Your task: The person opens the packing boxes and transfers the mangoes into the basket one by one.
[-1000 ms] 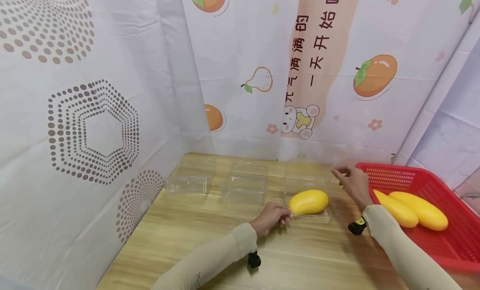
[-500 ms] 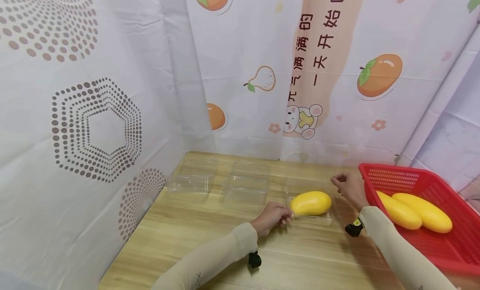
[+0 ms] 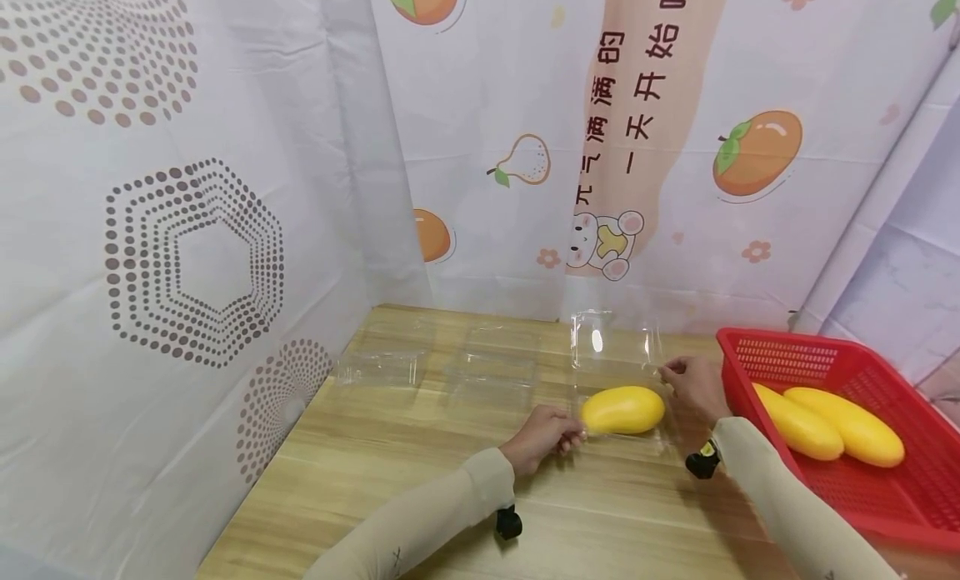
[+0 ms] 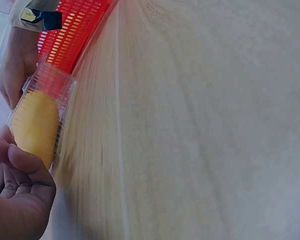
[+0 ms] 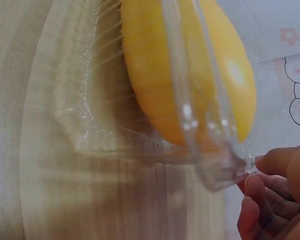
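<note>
A yellow mango lies in the base of a clear plastic clamshell box, whose lid stands open at the back. My left hand is at the box's left end, thumb and fingertips pinching its edge in the head view. At the right end, my right hand pinches the clear rim corner between thumb and forefinger, as the right wrist view shows. The left wrist view looks along the mango and the ribbed box wall toward my right hand.
A red perforated basket on the right holds two yellow mangoes. Two more clear boxes, one at far left and one in the middle, stand open on the wooden table. Printed curtains border the back and left.
My right hand has come slightly down and left to the box's rim. The lid behind the mango now catches bright glare. My left hand has stayed at the box's left end.
</note>
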`<state>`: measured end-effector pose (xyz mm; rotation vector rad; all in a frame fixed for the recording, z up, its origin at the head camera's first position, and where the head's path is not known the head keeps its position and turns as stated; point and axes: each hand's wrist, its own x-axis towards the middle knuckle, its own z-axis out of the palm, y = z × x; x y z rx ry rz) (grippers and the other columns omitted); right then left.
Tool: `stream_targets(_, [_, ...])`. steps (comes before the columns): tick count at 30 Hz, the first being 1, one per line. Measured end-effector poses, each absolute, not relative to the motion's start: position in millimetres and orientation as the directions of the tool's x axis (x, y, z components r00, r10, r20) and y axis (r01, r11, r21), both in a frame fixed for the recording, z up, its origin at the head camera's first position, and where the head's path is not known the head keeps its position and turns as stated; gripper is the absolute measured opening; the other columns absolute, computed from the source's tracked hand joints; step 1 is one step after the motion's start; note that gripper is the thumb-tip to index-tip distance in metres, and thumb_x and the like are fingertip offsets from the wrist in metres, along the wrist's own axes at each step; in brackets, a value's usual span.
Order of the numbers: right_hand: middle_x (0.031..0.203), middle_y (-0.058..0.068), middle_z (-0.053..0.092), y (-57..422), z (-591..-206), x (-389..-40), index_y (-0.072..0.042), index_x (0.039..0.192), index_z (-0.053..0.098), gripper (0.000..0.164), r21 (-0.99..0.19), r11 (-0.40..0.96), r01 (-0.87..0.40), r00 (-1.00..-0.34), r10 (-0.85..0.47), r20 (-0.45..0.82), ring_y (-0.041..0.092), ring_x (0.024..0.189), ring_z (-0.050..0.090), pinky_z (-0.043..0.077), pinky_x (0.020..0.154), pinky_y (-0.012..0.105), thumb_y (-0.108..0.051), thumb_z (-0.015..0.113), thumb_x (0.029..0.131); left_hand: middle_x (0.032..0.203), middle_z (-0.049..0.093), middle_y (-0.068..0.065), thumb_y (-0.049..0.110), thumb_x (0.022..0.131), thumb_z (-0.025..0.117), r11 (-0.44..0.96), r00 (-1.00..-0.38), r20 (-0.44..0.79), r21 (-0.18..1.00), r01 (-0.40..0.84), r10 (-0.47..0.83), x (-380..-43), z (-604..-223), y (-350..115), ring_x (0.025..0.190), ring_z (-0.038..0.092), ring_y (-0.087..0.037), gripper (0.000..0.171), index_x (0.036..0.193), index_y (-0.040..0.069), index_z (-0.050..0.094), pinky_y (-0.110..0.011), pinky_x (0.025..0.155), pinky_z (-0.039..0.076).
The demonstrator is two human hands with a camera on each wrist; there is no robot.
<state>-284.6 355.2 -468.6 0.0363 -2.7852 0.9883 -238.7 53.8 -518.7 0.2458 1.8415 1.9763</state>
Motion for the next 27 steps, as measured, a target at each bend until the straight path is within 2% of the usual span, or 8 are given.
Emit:
stream_targets(6, [0.086, 0.011, 0.074, 354.7, -469.3, -283.5, 0.006, 0.107, 0.074, 0.030, -0.575, 0.815, -0.065, -0.983, 0.046, 0.177, 0.022, 0.075, 0.064, 0.052, 0.064, 0.034, -0.021, 0.062, 0.104, 0.072, 0.067, -0.003, 0.010, 0.096, 0.068, -0.025, -0.893, -0.162, 0.981, -0.190, 0.420, -238.4, -519.1, 53.8, 0.057, 0.052, -0.007, 0.016, 0.085, 0.000, 0.074, -0.020, 0.054, 0.043])
stream_targets(13, [0.097, 0.018, 0.073, 356.9, -471.3, -283.1, 0.009, 0.117, 0.071, 0.044, -0.551, 0.834, 0.020, -0.996, 0.065, 0.063, 0.030, 0.085, 0.062, 0.054, 0.072, 0.042, -0.032, 0.059, 0.106, 0.071, 0.067, -0.003, 0.011, 0.097, 0.068, -0.020, -0.894, -0.163, 0.982, -0.188, 0.418, -237.8, -518.0, 53.7, 0.057, 0.052, -0.007, 0.017, 0.085, 0.001, 0.075, -0.020, 0.054, 0.043])
stream_targets(17, [0.099, 0.020, 0.073, 358.6, -473.0, -284.9, 0.010, 0.120, 0.069, 0.047, -0.549, 0.836, 0.029, -0.997, 0.061, 0.041, 0.032, 0.088, 0.064, 0.055, 0.077, 0.047, -0.033, 0.058, 0.106, 0.071, 0.067, -0.002, 0.011, 0.097, 0.068, -0.020, -0.894, -0.160, 0.982, -0.185, 0.419, -237.9, -517.8, 53.7, 0.057, 0.052, -0.007, 0.017, 0.085, 0.001, 0.075, -0.020, 0.053, 0.044])
stream_targets(27, [0.093, 0.016, 0.073, 359.1, -474.1, -285.5, 0.011, 0.115, 0.071, 0.045, -0.548, 0.836, 0.007, -0.999, 0.031, 0.034, 0.029, 0.083, 0.063, 0.054, 0.072, 0.043, -0.031, 0.057, 0.106, 0.070, 0.066, -0.002, 0.011, 0.097, 0.067, -0.027, -0.892, -0.160, 0.982, -0.189, 0.423, -238.3, -518.6, 53.3, 0.057, 0.052, -0.007, 0.017, 0.086, 0.001, 0.075, -0.020, 0.053, 0.044])
